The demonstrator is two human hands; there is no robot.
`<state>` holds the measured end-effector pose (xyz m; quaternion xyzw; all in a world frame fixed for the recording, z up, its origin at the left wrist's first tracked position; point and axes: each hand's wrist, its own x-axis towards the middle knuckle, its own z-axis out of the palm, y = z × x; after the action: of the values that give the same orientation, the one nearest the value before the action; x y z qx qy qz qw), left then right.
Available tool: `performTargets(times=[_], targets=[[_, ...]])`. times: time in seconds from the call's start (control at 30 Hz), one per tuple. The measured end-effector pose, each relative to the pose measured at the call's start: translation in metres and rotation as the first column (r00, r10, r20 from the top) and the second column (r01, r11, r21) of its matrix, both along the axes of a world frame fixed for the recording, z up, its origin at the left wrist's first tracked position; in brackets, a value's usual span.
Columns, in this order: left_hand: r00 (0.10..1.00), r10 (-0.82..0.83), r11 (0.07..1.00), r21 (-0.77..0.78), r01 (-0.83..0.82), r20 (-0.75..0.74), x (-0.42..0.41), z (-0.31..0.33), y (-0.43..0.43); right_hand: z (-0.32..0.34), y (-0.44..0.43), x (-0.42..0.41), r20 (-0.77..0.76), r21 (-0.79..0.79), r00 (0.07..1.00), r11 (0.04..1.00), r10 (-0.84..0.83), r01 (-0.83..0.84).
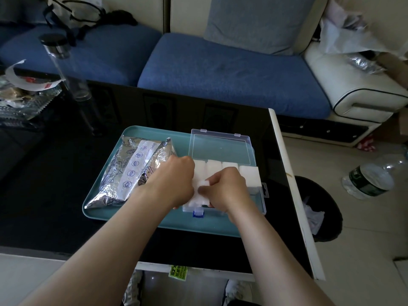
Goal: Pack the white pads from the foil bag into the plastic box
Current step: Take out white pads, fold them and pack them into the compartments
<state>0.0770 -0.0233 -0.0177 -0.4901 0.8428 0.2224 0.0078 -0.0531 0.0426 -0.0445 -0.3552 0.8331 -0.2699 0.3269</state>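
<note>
Two bare forearms are filling the bottom of the frame and meeting over the plastic box point(257, 196), just right of centre.

In the head view, the right hand point(228, 191) is pinching one pad point(203, 183) between its thumb and curled forefinger. Only a small white corner of it is showing in the gap between the two hands. The left hand point(174, 184) is lying knuckles-up over the left end of the box with its fingers bent downward. They are mostly hidden under the hand, so I cannot tell whether they are gripping the pads there or only pressing on them.

The white pads point(229, 166) are standing side by side in a row running left to right along the upper side of the box. The rightmost one is sitting higher than its neighbours. The pinched pad is lying just below the left part of that row, nearer the right hand's fingertips than anything else. Bare box floor is showing only toward the lower right, so the free room seems to be lying that way from the fingers.

The lid point(220, 146) is lying open toward the top of the frame. The foil bag point(132, 171) is resting left of the box, its long axis running from lower left to upper right, and the left hand is the nearer one to it. Bag and box are both sitting on a teal tray point(154, 132) on a black table point(66, 184).
</note>
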Motion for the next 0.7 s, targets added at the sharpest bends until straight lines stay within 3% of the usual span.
performTargets(times=[0.2, 0.37, 0.6, 0.7], targets=[[0.999, -0.032, 0.998, 0.052, 0.033, -0.014, 0.006, -0.002, -0.003, -0.006, 0.0, 0.008, -0.167, -0.048, 0.984, 0.996, 0.067, -0.076], [0.997, -0.065, 0.993, 0.093, 0.068, -0.036, 0.006, -0.001, -0.002, -0.014, -0.001, 0.01, -0.326, 0.05, 0.939, 0.994, 0.108, -0.097], [0.996, -0.091, 0.995, 0.046, 0.091, -0.003, 0.004, -0.007, -0.002, -0.022, -0.002, 0.004, -0.235, 0.134, 0.952, 0.976, 0.198, -0.17], [0.989, -0.124, 0.988, 0.1, 0.116, 0.076, 0.004, -0.008, -0.002, -0.016, 0.001, 0.007, -0.258, 0.147, 0.942, 0.972, 0.216, -0.182]])
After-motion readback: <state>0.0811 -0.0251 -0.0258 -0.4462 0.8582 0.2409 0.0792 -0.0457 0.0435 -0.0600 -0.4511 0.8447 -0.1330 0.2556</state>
